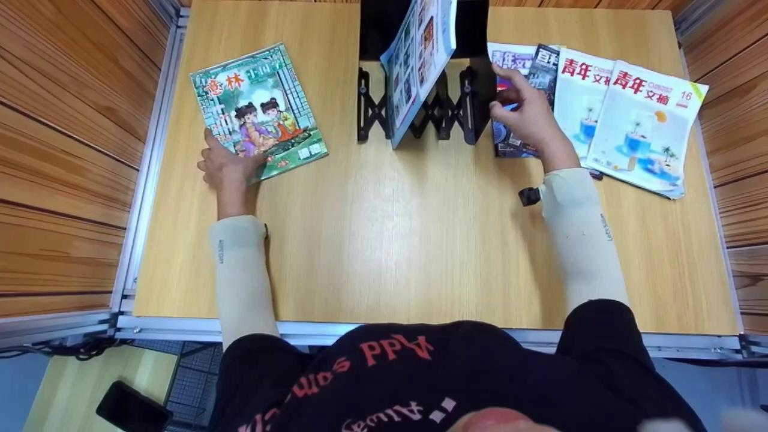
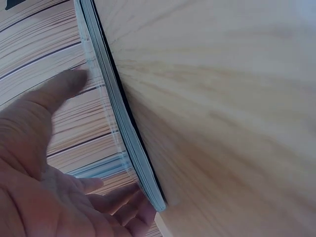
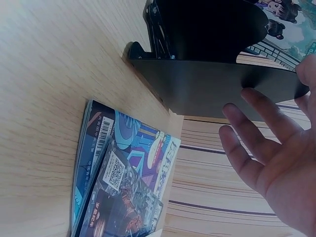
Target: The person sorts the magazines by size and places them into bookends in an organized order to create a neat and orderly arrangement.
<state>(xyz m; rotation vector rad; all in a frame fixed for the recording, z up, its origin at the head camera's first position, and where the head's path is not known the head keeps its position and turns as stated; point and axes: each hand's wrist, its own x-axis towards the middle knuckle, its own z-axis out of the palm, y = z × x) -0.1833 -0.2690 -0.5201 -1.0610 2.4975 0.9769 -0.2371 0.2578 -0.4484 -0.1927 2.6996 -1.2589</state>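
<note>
My left hand [image 1: 223, 169] holds the lower-left corner of a green illustrated magazine [image 1: 273, 78], thumb over its lower edge and fingers along its left side. In the left wrist view the magazine's page edge [image 2: 121, 108] shows close over the wood. My right hand [image 1: 531, 114] holds the right end panel of a black folding bookstand [image 1: 478, 102] at its upper edge. Other fingertips [image 3: 249, 94] lie near or against the outer face of the panel in the right wrist view. Another magazine [image 1: 420, 72] stands on edge in the bookstand, leaning at a slant.
Several magazines lie fanned out right of the bookstand, the topmost white magazine [image 1: 645, 129] farthest right. A dark magazine [image 3: 128, 197] sits beside the panel under my right hand. Wood-grain walls [image 1: 66, 150] flank the table [image 1: 384, 252]. A black phone [image 1: 133, 408] lies below, at lower left.
</note>
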